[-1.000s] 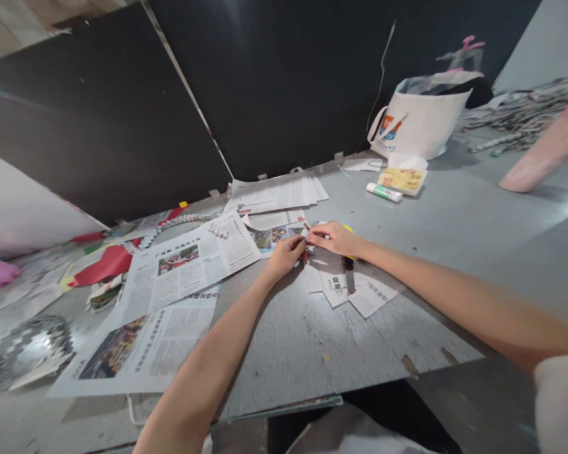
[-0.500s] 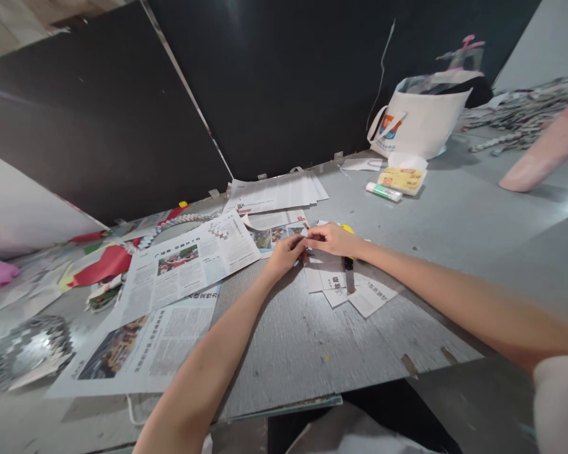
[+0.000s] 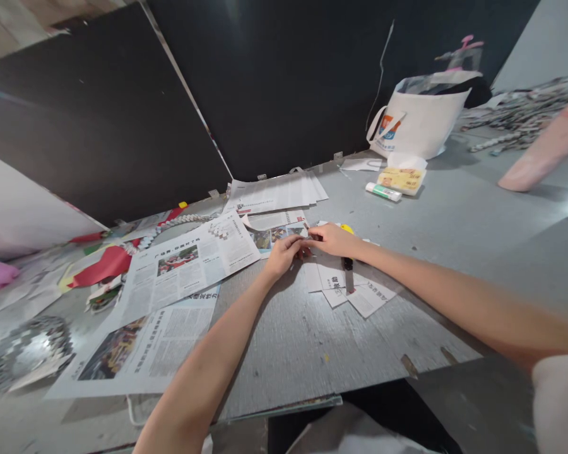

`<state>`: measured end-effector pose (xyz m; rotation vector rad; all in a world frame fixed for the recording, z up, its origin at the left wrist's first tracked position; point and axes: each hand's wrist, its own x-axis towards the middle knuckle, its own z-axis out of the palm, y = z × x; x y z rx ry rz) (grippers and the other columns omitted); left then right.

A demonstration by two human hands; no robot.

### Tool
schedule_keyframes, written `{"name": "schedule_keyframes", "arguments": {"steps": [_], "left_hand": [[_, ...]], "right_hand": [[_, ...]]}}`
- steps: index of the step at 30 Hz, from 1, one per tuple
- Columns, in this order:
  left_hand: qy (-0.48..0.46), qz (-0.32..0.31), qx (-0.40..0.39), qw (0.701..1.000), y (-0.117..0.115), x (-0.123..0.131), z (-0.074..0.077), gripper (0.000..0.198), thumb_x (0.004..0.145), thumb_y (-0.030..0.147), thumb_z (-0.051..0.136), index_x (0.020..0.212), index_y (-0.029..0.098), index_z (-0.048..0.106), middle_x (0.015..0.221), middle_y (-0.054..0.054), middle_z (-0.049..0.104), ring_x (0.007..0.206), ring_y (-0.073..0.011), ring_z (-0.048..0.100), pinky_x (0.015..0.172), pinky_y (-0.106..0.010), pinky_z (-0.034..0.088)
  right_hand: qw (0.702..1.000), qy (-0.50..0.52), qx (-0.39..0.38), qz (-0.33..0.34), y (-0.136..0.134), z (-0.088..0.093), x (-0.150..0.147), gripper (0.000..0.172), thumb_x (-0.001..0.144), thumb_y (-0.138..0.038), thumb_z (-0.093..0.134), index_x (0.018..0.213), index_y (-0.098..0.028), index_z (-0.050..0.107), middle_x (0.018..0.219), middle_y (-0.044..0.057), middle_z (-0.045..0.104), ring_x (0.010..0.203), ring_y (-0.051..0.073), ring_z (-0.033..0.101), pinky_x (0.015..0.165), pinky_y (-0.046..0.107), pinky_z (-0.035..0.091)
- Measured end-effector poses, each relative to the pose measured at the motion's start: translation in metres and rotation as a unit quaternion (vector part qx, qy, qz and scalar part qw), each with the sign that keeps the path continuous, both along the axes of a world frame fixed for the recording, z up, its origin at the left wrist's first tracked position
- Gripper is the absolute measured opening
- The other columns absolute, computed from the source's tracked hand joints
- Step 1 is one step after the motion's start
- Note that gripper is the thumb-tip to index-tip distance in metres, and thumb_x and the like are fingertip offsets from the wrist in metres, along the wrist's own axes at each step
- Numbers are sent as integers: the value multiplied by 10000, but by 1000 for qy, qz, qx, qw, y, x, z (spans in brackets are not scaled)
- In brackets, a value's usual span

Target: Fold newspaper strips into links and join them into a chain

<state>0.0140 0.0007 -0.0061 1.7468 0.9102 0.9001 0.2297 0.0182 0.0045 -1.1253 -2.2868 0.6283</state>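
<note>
My left hand (image 3: pixel 284 255) and my right hand (image 3: pixel 334 239) meet over the table, fingertips touching. Both are closed in a pinch on a small piece of paper (image 3: pixel 306 227), mostly hidden by the fingers; only a thin dark edge shows. Under and beside my right hand lie several cut newspaper pieces (image 3: pixel 369 296). A yellow and black utility knife (image 3: pixel 348 263) rests on them with its blade towards me, its handle partly covered by my right wrist.
Newspaper sheets (image 3: pixel 184 265) spread to the left, beside a woven paper ring (image 3: pixel 33 350) and red paper (image 3: pixel 105 265). White sheets (image 3: pixel 274 192) lie against the black panel (image 3: pixel 284 82). Further right are a glue stick (image 3: pixel 383 192), a yellow packet (image 3: pixel 402 180) and a white bag (image 3: pixel 421 120).
The fingers have shifted slightly against each other around the small piece of paper, the right fingertips curling a little. The knife, cut pieces and sheets have stayed in place.
</note>
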Motion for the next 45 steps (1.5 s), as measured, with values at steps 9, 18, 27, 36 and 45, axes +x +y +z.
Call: {"name": "schedule_keyframes", "arguments": {"steps": [9, 18, 27, 36, 45], "left_hand": [[10, 31, -30, 999, 2, 4, -5, 330, 1020, 492, 552, 880, 203, 630, 742, -39, 752, 645, -160, 649, 669, -290, 510], [45, 45, 10, 998, 3, 4, -5, 398, 1046, 551, 510, 837, 220, 580, 695, -24, 714, 646, -171, 634, 678, -303, 498], [64, 52, 23, 996, 3, 5, -6, 492, 1056, 640, 461, 807, 229, 566, 673, -26, 694, 654, -189, 646, 700, -321, 506], [63, 63, 0, 996, 3, 6, -4, 508, 1040, 664, 472, 785, 235, 562, 661, -21, 679, 647, -188, 637, 691, -320, 508], [67, 60, 5, 996, 3, 5, -4, 415, 1046, 562, 516, 810, 227, 578, 677, -18, 688, 656, -181, 645, 696, -306, 496]], "right_hand": [[999, 20, 32, 24, -3, 0, 0, 414, 1065, -430, 527, 710, -223, 477, 621, 0, 532, 611, 158, 454, 645, 321, 315], [997, 54, 26, 42, -7, 2, 3, 472, 1047, -523, 537, 690, -223, 459, 609, -28, 485, 612, 144, 405, 643, 318, 305], [996, 54, 10, 66, -7, 3, 3, 423, 1027, -466, 574, 704, -230, 440, 599, -37, 463, 607, 143, 413, 640, 311, 310], [997, 35, 3, 62, -5, 4, 2, 539, 1049, -607, 546, 682, -230, 426, 602, -23, 499, 584, 142, 421, 623, 309, 301], [998, 23, 6, 62, -5, 3, 2, 551, 1057, -633, 505, 691, -230, 418, 597, -27, 477, 591, 142, 415, 632, 314, 289]]}}
